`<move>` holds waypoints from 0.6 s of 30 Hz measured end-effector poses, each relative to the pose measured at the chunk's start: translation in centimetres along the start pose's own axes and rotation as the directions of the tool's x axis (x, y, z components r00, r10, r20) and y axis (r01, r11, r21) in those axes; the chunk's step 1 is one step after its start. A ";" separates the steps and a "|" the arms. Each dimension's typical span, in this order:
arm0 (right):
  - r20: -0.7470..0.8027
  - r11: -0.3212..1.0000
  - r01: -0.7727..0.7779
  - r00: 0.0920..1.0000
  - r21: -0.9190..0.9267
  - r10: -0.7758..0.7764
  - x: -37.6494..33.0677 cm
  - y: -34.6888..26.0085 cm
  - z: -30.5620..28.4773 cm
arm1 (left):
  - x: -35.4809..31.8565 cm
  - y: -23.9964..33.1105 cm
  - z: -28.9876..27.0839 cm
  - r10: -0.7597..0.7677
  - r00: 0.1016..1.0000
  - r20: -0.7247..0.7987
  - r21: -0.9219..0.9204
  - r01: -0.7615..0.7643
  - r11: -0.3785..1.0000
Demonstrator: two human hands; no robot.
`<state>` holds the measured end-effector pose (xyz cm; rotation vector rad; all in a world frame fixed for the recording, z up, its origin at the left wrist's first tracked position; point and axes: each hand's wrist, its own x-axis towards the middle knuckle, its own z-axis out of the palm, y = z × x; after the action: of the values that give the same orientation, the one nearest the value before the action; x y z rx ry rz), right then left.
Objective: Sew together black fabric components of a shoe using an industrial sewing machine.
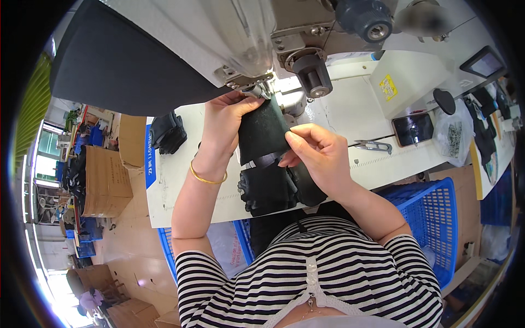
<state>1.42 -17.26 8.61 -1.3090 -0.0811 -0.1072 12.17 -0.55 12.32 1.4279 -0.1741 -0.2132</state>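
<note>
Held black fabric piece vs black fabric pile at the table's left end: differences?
The black fabric piece is spread nearly flat; the black fabric pile is bunched in layers. The left hand and right hand grip the piece; neither touches the pile. Both are black.

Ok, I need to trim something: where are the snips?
On the head view's right, the snips lie on the white table, between the right hand and the phone.
</note>
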 end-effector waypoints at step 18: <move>-0.024 0.997 -0.002 1.000 0.075 0.004 2.3 0.2 0.5 | 2.7 0.2 -0.2 0.001 0.998 -0.056 -0.064 -0.005 0.998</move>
<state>3.76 -16.78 8.85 -1.2330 -0.0614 -0.1163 14.82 -0.99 12.51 1.3686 -0.1223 -0.1743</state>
